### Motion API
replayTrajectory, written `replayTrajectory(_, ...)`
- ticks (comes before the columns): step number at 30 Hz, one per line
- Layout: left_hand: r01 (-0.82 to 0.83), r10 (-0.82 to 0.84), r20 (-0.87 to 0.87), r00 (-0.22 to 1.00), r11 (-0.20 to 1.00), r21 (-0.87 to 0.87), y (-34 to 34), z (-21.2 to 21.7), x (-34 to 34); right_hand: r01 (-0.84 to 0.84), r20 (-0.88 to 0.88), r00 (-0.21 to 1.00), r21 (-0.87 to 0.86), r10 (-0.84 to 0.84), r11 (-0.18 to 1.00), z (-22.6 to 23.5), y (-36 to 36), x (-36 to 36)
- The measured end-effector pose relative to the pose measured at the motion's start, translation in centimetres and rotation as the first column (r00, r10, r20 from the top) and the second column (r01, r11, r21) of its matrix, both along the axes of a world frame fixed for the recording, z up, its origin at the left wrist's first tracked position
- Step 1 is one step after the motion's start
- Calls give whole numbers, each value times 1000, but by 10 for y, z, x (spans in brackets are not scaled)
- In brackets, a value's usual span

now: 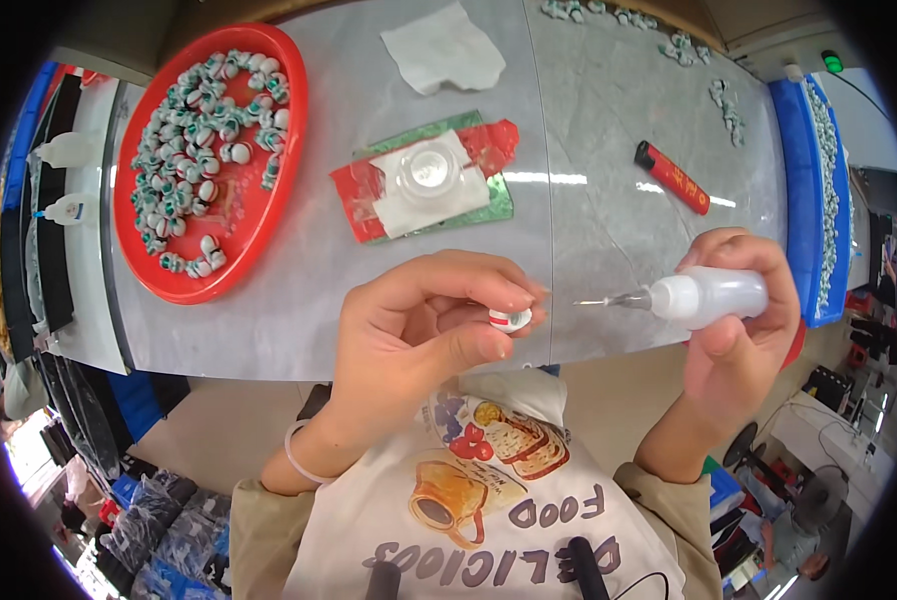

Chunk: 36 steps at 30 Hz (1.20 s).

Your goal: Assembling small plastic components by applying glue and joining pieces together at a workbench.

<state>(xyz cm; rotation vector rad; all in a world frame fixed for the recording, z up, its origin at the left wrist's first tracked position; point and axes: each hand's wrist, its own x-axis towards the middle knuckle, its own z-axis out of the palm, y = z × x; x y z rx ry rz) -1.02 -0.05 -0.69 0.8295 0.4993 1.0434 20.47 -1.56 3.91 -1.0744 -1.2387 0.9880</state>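
Note:
Between the thumb and fingers of my left hand is a small white round piece with a red stripe; most of its far side is hidden by the fingers. My right hand is wrapped round a white squeeze bottle with a needle tip. The bottle lies on its side in the air, its thin metal needle pointing left at the small piece, with a gap between them. Both hands are over the near edge of the grey table.
At the left, a red oval tray bears many small white-and-green figures. A clear round dish rests on white tissue over red and green pieces. Behind lies a white cloth. Rightward are a red tube and a blue bin.

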Motion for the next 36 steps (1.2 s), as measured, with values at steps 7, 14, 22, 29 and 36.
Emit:
replayTrajectory(7,39,-40,-21,999,998,-48,-3,-1,1,133,145,981,-26,-128,991,8,-12,-4)
replayTrajectory(14,39,-39,-19,999,998,-46,-3,2,2,117,216,968,51,-125,992,9,-5,-14)
replayTrajectory(22,59,-63,-82,995,997,-56,1,1,1,-183,751,659,217,-44,959,30,-30,-21)
replayTrajectory(29,71,-75,-68,995,996,-63,2,-1,1,-245,901,425,28,81,969,54,-27,-3)
replayTrajectory(36,97,-100,-63,993,994,-46,3,-2,3,-188,826,562,180,-44,966,36,-31,-15)
